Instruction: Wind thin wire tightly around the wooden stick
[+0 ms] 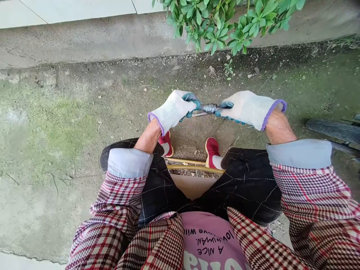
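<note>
I looked down on bare ground (pixel 92 97), packed dirt with green moss (pixel 53 123) in patches. Two red shoes (pixel 211 147) stood on it, yellow rods (pixel 194 168) just beside them. Grit (pixel 254 70) and dry twigs lay near the curb (pixel 112 37).

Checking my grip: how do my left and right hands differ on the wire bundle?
The left hand curls round its end of the wire bundle, knuckles raised; the right hand pinches the other end, lying flatter. Both wear white gloves with blue-green coating and purple cuffs.
</note>
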`<state>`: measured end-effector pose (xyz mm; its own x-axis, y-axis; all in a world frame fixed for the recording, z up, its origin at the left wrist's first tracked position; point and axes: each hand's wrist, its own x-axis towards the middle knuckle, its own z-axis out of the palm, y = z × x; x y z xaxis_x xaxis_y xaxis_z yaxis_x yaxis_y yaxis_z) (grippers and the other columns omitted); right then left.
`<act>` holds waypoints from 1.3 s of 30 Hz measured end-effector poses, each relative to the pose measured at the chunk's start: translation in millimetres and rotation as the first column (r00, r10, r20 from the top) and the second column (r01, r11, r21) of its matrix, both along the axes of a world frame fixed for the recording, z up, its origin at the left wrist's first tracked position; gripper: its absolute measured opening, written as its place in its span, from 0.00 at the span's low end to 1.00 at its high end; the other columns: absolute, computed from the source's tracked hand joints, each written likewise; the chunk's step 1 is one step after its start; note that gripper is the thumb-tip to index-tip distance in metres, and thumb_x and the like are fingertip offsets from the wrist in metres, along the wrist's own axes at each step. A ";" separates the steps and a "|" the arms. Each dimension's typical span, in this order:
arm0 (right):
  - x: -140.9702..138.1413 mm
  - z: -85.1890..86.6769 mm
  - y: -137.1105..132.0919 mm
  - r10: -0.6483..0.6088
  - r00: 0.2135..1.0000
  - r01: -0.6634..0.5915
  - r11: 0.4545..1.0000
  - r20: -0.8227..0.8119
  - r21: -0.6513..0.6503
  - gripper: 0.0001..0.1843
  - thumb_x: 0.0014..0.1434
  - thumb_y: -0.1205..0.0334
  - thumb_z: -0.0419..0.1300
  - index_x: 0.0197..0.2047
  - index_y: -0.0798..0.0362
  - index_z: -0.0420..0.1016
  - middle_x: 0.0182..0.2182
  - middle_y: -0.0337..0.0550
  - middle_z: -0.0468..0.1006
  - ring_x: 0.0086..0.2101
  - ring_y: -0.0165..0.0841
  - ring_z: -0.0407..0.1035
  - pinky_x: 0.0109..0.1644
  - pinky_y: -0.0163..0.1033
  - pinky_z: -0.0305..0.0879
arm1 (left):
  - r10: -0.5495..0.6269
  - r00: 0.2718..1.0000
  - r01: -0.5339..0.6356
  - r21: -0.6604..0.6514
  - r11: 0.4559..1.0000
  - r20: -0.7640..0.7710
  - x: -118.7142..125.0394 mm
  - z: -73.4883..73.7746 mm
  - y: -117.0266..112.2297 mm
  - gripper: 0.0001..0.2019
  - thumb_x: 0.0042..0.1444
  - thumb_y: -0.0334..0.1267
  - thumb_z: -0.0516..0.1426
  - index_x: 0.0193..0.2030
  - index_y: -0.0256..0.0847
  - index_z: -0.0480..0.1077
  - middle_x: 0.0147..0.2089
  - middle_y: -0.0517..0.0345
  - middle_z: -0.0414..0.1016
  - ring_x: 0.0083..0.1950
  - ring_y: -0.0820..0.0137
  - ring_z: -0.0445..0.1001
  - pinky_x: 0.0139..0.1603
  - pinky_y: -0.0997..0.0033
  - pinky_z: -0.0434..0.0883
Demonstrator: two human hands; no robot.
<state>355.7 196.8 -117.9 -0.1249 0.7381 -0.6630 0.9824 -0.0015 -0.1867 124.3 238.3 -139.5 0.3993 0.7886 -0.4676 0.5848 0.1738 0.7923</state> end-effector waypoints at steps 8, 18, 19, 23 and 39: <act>0.4 -5.2 1.3 0.009 0.997 -0.013 0.998 0.071 0.068 0.19 0.72 0.48 0.58 0.32 0.49 0.74 0.31 0.50 0.77 0.33 0.44 0.72 0.37 0.46 0.56 | 0.042 0.995 -0.037 -0.054 0.998 0.096 3.7 -0.9 -6.5 0.10 0.61 0.24 0.61 0.28 0.37 0.74 0.21 0.65 0.63 0.22 0.79 0.56 0.26 0.73 0.55; -4.1 22.0 -14.8 -0.456 0.543 0.458 0.864 -0.705 -0.207 0.29 0.65 0.32 0.68 0.30 0.47 0.71 0.25 0.40 0.74 0.22 0.31 0.63 0.26 0.40 0.61 | 0.026 0.927 0.050 -0.192 0.980 0.374 7.6 11.6 -13.1 0.07 0.64 0.27 0.64 0.34 0.36 0.80 0.22 0.64 0.70 0.21 0.78 0.65 0.25 0.77 0.62; -2.0 23.1 -16.8 -0.461 0.501 0.456 0.860 -0.732 -0.229 0.29 0.63 0.31 0.70 0.30 0.47 0.72 0.25 0.40 0.74 0.22 0.31 0.63 0.24 0.40 0.60 | 0.028 0.920 0.040 -0.164 0.986 0.392 6.5 8.5 -10.4 0.07 0.62 0.25 0.64 0.32 0.36 0.79 0.23 0.64 0.72 0.23 0.78 0.67 0.27 0.77 0.65; 9.8 21.9 -17.2 -0.441 0.426 0.333 0.888 -0.790 -0.316 0.30 0.58 0.29 0.73 0.34 0.49 0.76 0.24 0.38 0.76 0.19 0.28 0.63 0.20 0.38 0.60 | 0.076 0.941 -0.050 -0.086 0.995 0.330 0.6 0.5 2.1 0.13 0.59 0.18 0.61 0.27 0.36 0.75 0.25 0.63 0.73 0.26 0.77 0.67 0.33 0.75 0.68; 11.6 -11.6 -3.0 -0.002 0.994 0.001 1.000 -0.111 -0.016 0.27 0.68 0.34 0.61 0.33 0.50 0.80 0.24 0.43 0.76 0.26 0.35 0.65 0.33 0.44 0.57 | -0.020 0.998 0.026 -0.099 0.995 0.065 2.2 13.8 -5.3 0.07 0.63 0.26 0.58 0.40 0.32 0.80 0.24 0.66 0.62 0.24 0.80 0.63 0.33 0.76 0.64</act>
